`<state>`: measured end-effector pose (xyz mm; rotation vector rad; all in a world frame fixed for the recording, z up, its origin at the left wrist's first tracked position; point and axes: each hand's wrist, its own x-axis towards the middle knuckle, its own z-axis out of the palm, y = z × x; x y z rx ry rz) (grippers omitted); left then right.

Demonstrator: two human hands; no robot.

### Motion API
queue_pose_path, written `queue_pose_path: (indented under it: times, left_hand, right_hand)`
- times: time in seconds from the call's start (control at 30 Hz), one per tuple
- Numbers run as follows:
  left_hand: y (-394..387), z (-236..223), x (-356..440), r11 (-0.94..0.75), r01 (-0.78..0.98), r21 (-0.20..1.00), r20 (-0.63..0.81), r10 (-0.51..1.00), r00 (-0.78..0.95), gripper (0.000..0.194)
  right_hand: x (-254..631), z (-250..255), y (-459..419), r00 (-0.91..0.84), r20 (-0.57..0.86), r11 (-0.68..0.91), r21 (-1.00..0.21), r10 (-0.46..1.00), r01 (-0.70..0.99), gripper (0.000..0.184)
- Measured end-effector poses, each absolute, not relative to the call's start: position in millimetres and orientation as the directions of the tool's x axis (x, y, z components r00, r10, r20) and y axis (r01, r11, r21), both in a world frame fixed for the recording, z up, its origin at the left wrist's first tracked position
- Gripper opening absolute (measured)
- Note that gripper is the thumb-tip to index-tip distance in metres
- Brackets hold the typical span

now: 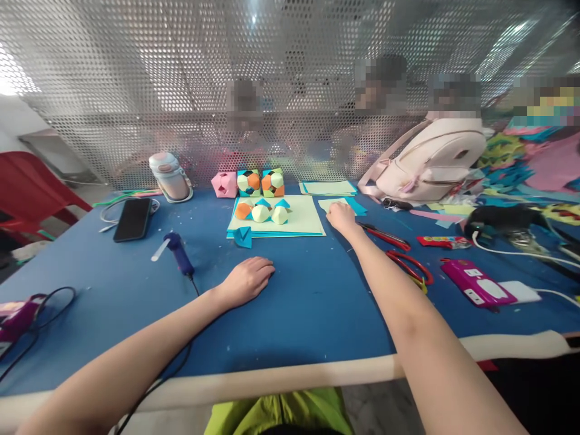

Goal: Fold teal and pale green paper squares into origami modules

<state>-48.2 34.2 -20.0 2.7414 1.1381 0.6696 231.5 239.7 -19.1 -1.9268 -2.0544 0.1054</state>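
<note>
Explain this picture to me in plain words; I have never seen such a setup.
There is no machine here, just a person's two bare hands, seen by one camera worn on the head, looking forward and down. The left hand rests on the blue table, seemingly empty. The right hand touches pale paper; its grip is unclear. Beyond the left hand, small folded pieces sit on a paper stack. A phone, glue gun and bottle are on the left, a backpack on the right.

Blue table (299, 314) — phone (133, 219), glue gun (180, 254), paper stack (312, 219), pale backpack (430, 160)
</note>
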Motion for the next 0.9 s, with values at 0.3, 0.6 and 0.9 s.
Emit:
queue_pose_path:
  times: [0.3,0.6,0.9]
  left_hand:
    - [36,-21,-52,-0.518,0.519,0.68,0.36,0.853,0.379,0.021]
    - [51,-17,-62,-0.128,-0.02,0.992,0.129,0.988,0.081,0.054]
    - [53,-21,-58,0.084,-0.279,0.957,-0.088,0.996,-0.001,0.04]
  right_hand:
    - [212,32,220,-0.106,0.175,0.205,-0.822,0.979,0.531,0.021]
    - [144,20,166,-0.681,-0.061,-0.022,-0.998,0.73,0.065,0.007]
    - [123,-16,153,-0.676,-0.031,-0.097,-0.993,0.737,-0.06,0.035]
